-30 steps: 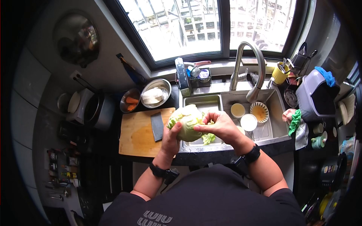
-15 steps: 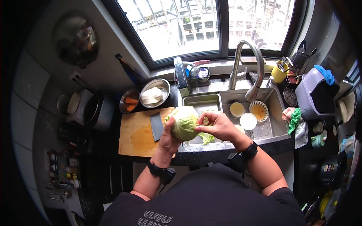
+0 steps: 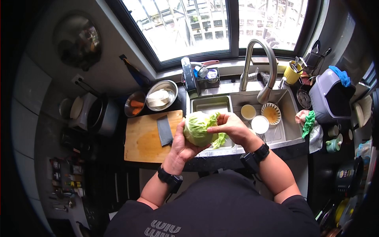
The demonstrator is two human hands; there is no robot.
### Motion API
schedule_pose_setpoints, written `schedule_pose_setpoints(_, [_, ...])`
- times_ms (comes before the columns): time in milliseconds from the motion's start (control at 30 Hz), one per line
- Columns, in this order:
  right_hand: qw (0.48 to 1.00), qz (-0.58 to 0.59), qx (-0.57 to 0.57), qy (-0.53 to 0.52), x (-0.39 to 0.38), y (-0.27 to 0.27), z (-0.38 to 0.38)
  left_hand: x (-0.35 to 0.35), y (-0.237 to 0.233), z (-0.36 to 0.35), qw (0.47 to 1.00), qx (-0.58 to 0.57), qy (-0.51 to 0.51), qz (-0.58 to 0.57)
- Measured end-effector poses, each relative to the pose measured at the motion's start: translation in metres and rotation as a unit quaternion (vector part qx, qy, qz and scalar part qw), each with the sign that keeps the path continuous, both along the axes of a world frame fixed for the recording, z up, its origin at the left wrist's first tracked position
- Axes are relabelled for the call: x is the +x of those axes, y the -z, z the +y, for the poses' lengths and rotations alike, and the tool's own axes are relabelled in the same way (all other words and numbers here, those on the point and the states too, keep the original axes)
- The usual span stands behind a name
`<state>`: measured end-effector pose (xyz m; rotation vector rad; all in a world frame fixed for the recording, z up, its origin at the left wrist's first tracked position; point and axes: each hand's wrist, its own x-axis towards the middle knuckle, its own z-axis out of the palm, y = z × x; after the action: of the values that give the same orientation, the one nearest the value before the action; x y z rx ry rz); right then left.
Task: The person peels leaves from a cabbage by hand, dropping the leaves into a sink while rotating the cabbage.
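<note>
A pale green cabbage (image 3: 196,132) rests in my left hand (image 3: 181,147), whose fingers cup it from the left and below. My right hand (image 3: 233,128) pinches an outer cabbage leaf (image 3: 213,119) at the right side of the head, and the leaf stands partly away from it. Below, a loose piece of cabbage leaf (image 3: 219,140) shows over the steel tray (image 3: 197,106) in the left part of the sink. Left of the cabbage, a cleaver (image 3: 164,128) lies on the wooden cutting board (image 3: 138,136).
Behind the board stand a bowl of carrots (image 3: 136,107) and a steel bowl (image 3: 173,87) holding something white. The sink basin (image 3: 290,114) contains several bowls, including a striped bowl (image 3: 271,114), under the tall faucet (image 3: 272,75). A grey bin (image 3: 327,96) stands at right.
The cabbage has moved slightly right and turned in my left hand. My right hand's fingers have shifted up a little, and the pinched leaf now stands out more.
</note>
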<state>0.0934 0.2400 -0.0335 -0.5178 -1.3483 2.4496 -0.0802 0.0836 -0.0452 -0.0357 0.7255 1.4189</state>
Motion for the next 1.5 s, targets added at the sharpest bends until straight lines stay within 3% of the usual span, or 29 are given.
schedule_pose_setpoints(200, [0.998,-0.048,0.012,-0.035,0.001,-0.005,-0.006,0.006,-0.001,0.002,0.999,-0.035,-0.007,0.0])
schedule_pose_setpoints(267, [0.986,-0.064,0.153,-0.014,-0.003,-0.005,-0.01,0.003,0.005,0.003,0.999,-0.032,0.002,-0.008])
schedule_pose_setpoints(367, [0.985,-0.075,0.152,-0.026,-0.006,0.009,-0.005,0.006,0.001,0.006,0.999,-0.033,0.015,-0.014])
schedule_pose_setpoints(533, [0.997,-0.046,0.038,-0.044,0.0,0.001,-0.008,0.006,-0.009,0.007,0.998,-0.05,0.029,-0.007])
schedule_pose_setpoints(600, [0.998,-0.054,0.014,-0.002,0.002,-0.008,-0.008,0.01,-0.015,0.009,0.997,-0.049,0.001,0.067])
schedule_pose_setpoints(733, [0.997,-0.056,-0.02,0.044,-0.002,-0.002,-0.01,0.006,-0.011,0.016,0.999,-0.033,-0.034,0.017])
schedule_pose_setpoints(900, [0.995,-0.054,0.049,0.074,-0.004,0.012,-0.014,0.005,-0.013,0.021,0.997,-0.057,-0.028,0.043])
schedule_pose_setpoints(967, [0.996,-0.018,-0.084,0.038,0.0,0.012,-0.013,0.005,-0.008,0.021,1.0,-0.021,-0.009,-0.021])
schedule_pose_setpoints(1033, [0.994,-0.015,-0.108,0.03,0.001,0.009,-0.01,0.006,-0.006,0.02,0.999,-0.028,-0.003,-0.022])
schedule_pose_setpoints(1100, [0.978,0.02,-0.208,-0.006,0.003,0.004,-0.006,0.006,-0.005,0.018,0.999,-0.033,0.0,-0.021])
schedule_pose_setpoints(1267, [0.987,-0.113,-0.105,0.036,0.008,-0.006,-0.015,0.013,-0.006,0.019,0.999,-0.019,-0.033,0.018])
schedule_pose_setpoints(1367, [0.993,-0.088,-0.069,0.049,0.006,-0.006,-0.019,0.017,0.0,0.015,0.994,-0.02,-0.078,0.076])
schedule_pose_setpoints(1433, [0.993,-0.038,-0.086,0.071,0.002,0.008,-0.02,0.017,0.006,0.016,0.979,-0.026,-0.126,0.156])
schedule_pose_setpoints(1500, [0.989,-0.01,-0.129,0.07,-0.001,0.012,-0.019,0.013,0.011,0.015,0.979,-0.011,-0.13,0.157])
